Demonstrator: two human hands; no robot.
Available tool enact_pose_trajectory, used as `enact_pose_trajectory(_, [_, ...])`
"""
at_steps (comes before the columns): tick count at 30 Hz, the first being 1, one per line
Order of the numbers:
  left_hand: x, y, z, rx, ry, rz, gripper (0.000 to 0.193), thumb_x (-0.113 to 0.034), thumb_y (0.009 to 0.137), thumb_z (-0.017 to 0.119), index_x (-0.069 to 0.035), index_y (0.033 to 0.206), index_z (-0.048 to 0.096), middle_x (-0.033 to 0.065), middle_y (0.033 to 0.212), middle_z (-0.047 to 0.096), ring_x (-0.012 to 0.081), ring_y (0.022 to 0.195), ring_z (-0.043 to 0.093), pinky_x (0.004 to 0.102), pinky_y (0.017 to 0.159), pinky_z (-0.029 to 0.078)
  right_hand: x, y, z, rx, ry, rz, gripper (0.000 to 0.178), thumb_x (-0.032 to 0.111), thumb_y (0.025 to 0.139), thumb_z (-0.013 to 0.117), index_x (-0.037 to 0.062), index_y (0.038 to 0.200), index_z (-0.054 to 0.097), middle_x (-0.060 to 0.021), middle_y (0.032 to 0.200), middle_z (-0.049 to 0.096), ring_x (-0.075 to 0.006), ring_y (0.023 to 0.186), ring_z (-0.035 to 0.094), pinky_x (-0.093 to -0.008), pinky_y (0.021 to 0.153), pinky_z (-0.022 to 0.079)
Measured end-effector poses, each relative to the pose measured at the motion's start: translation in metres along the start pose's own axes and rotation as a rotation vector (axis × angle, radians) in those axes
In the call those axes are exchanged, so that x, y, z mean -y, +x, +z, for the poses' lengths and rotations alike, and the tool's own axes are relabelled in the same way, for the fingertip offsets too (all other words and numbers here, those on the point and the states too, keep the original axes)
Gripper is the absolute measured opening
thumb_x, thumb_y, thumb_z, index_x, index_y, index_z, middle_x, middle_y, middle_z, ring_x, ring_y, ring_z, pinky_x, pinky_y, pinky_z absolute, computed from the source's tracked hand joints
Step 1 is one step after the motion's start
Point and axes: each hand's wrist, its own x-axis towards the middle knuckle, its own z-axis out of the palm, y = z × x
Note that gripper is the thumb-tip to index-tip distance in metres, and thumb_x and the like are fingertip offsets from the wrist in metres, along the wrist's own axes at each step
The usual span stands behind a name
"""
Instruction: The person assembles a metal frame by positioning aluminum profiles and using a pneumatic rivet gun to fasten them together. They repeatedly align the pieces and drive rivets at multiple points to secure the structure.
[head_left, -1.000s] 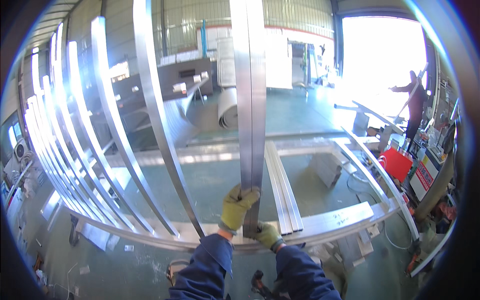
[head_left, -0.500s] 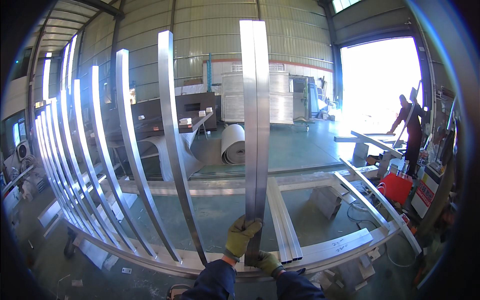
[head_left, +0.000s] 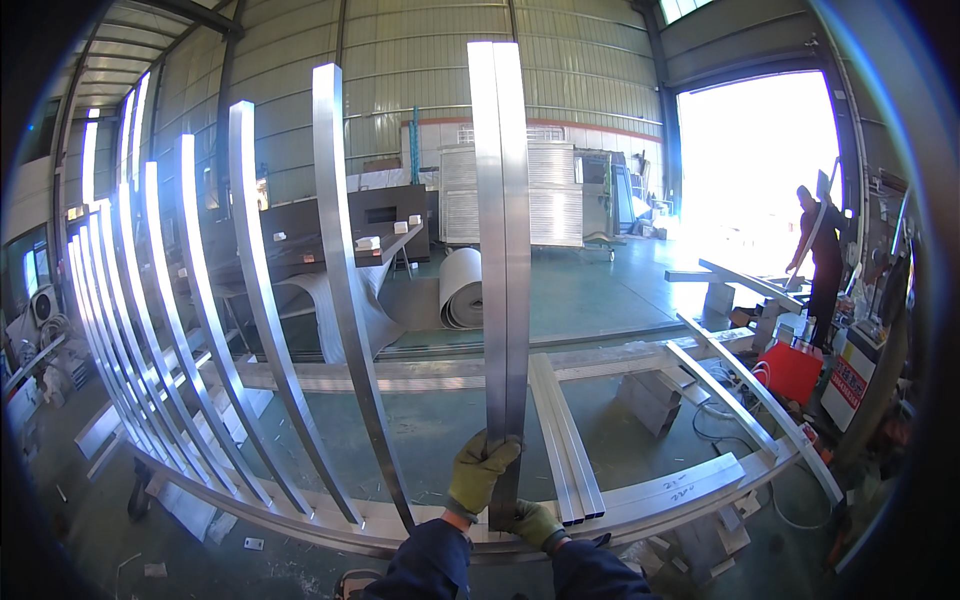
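An upright silver metal tube (head_left: pixel 497 230) stands right in front of me, with a lengthwise line down its face. My left hand (head_left: pixel 480 470), in a yellow-green work glove, is closed around it low down. At its foot my right hand (head_left: pixel 533 523), gloved alike, is closed against the tube just above the long metal rail (head_left: pixel 440 525). Part of the right fingers is hidden behind the tube. To the left, several similar upright tubes (head_left: pixel 345 230) rise in a row from that rail. Loose square tubes (head_left: pixel 562 440) lie side by side just right of my hands.
A flat metal bar (head_left: pixel 690 482) lies on the rail at right. Beyond it are metal blocks (head_left: pixel 650 402), long profiles (head_left: pixel 755 385) and a red box (head_left: pixel 788 372). Another person (head_left: pixel 822 250) stands by the bright doorway. A grey roll (head_left: pixel 462 290) lies behind the frame.
The top of the tube in my hands has shifted slightly left. My hands keep their hold near its foot. The person by the doorway has drawn an arm in.
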Motion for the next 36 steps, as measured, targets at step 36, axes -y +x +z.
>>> enact_pose_trajectory(36, [0.008, -0.003, -0.022, -0.018, 0.459, 0.151, 0.017, -0.009, 0.097, 0.067, -0.006, 0.113, 0.072, 0.0027, 0.103, 0.072, 0.0138, 0.092, 0.065, 0.031, 0.078, 0.052, 0.051, -0.027, 0.01, -0.083, -0.173, 0.022, 0.034, 0.032, 0.093, 0.08, 0.0063, 0.115, 0.074, -0.001, 0.099, 0.076, -0.0098, 0.088, 0.066, -0.0294, 0.08, 0.054])
